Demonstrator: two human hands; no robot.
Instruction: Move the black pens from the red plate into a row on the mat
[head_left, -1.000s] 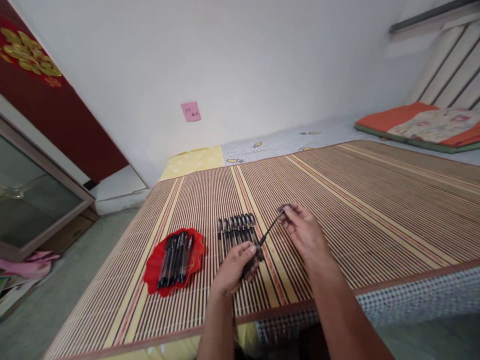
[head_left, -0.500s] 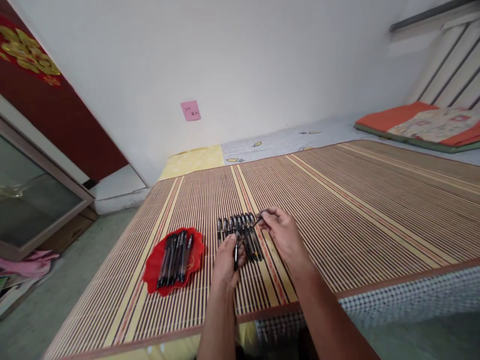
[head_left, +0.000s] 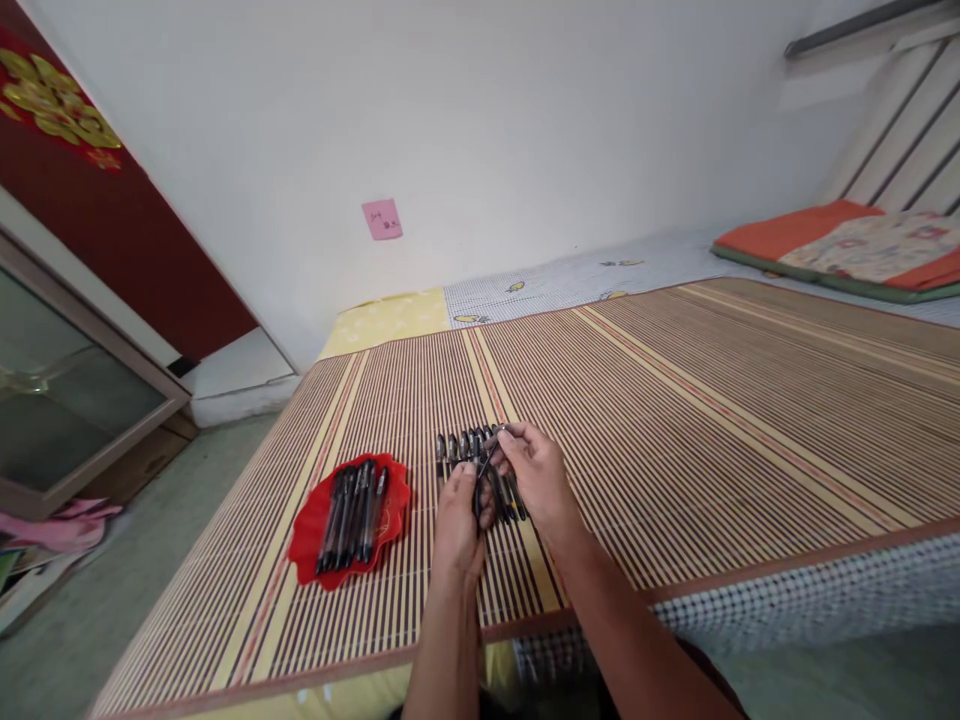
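Note:
My left hand [head_left: 459, 510] is closed around a black pen [head_left: 478, 497], held upright above the mat. Close by on its right, my right hand [head_left: 529, 468] pinches a thin dark pen part [head_left: 491, 455] between thumb and fingers. This part slants down to the top of the held pen; whether they touch I cannot tell. Behind both hands, a row of black pens [head_left: 452, 447] lies side by side, partly covered by the hands. To the left, a red scalloped plate [head_left: 306, 530] carries several more black pens [head_left: 366, 515].
A striped bamboo mat [head_left: 675, 430] covers the bed, its near edge just below my forearms. A folded orange quilt [head_left: 832, 235] lies at the far right by the rails. A pink note [head_left: 382, 219] is stuck on the wall. A glass-panelled cabinet [head_left: 60, 390] stands at the left.
My right hand has moved left and slightly down, bringing the thin dark part up to the pen in my left hand. The pens on the plate stay put.

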